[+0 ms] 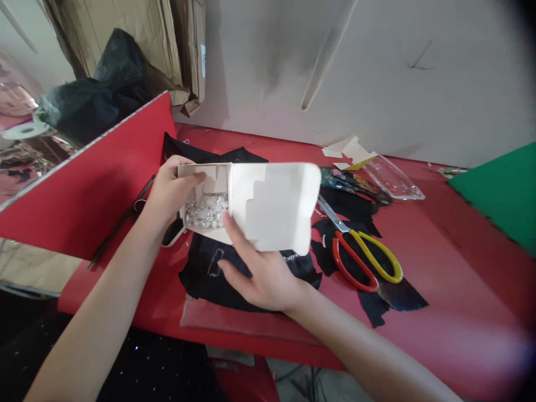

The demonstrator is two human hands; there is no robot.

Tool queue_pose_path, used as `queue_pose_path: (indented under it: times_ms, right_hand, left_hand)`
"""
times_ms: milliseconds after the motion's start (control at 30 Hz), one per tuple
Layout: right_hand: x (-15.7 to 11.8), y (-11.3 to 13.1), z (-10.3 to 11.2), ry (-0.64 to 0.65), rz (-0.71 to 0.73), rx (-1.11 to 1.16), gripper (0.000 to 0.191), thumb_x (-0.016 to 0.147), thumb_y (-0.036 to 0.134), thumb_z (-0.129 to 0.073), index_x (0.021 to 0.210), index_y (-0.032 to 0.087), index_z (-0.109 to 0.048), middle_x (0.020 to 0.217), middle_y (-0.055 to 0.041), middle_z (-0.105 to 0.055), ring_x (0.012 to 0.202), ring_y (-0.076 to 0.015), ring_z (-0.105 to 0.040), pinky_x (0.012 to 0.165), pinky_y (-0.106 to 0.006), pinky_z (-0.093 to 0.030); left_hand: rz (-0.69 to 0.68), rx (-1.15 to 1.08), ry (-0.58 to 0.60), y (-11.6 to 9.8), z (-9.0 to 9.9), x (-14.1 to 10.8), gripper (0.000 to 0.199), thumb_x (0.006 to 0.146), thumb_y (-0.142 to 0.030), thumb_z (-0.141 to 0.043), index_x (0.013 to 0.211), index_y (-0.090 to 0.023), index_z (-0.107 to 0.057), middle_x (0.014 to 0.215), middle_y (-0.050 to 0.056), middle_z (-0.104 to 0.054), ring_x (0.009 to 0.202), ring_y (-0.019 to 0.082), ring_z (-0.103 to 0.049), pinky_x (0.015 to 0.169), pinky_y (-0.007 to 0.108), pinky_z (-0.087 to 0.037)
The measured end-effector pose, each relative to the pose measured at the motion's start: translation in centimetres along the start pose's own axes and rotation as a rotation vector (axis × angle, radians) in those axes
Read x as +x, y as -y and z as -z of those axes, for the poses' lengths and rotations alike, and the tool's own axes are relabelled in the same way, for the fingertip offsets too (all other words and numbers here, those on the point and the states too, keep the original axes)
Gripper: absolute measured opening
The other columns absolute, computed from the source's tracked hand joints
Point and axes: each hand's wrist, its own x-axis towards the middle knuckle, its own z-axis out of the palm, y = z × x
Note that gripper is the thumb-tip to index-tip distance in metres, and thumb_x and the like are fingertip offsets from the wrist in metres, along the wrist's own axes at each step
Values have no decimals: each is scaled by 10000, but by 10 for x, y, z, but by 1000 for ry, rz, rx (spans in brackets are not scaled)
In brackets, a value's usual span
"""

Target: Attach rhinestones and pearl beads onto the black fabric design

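While the left hand (172,184) clamps the left wall of the open white box (216,180) (pearl-like beads (207,213) inside), the right hand (268,279) touches its lid (276,215), grip indeterminable, over black fabric (195,272) on the red desk (444,262), with scissors (342,225) at right.

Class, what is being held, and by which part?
A white box: the left hand grips its left end, thumb over the opening. The right hand touches the lower edge near the lid; whether it grips is unclear.
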Motion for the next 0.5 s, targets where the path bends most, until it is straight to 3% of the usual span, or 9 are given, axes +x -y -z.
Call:
queue_pose_path:
  times_ms: [133, 233, 400, 500]
  right_hand:
    - [8, -14, 15, -212, -139, 4, 646, 912, 221, -533, 1509, 249, -287, 1441, -47, -513, 1309, -234, -504, 1082, -419, -467]
    - [13, -28, 28, -354, -197, 18, 436, 901, 178, -523, 1332, 243, -535, 1271, -27, -658, 1177, -204, -611, 994, -372, -531]
    - [15, -50, 42, -442, -182, -90, 355, 883, 109, -453, 1159, 216, -649, 1108, -37, -721, 977, -181, -671, 804, -335, -562]
    - [13, -55, 46, -475, -164, -240, 360, 865, 89, -440, 1090, 229, -684, 930, -15, -743, 672, -140, -624, 603, -289, -510]
  left_hand:
    - [127, -213, 152, -8, -9, -9, 222, 635, -233, -690, 833, -180, -604, 798, 13, -621, 732, 179, -605, 643, 297, -481]
    - [254, -231, 302, -10, -15, -14, 284, 627, -272, -711, 876, -161, -630, 868, 48, -663, 787, 206, -635, 673, 320, -517]
    - [324, -155, 533, -3, -13, -13, 431, 721, -544, -658, 891, -149, -697, 906, 96, -712, 739, 224, -661, 677, 373, -556]
    - [335, -120, 691, -1, -10, -11, 493, 735, -609, -643, 893, -148, -716, 885, 109, -728, 725, 242, -687, 676, 379, -559]
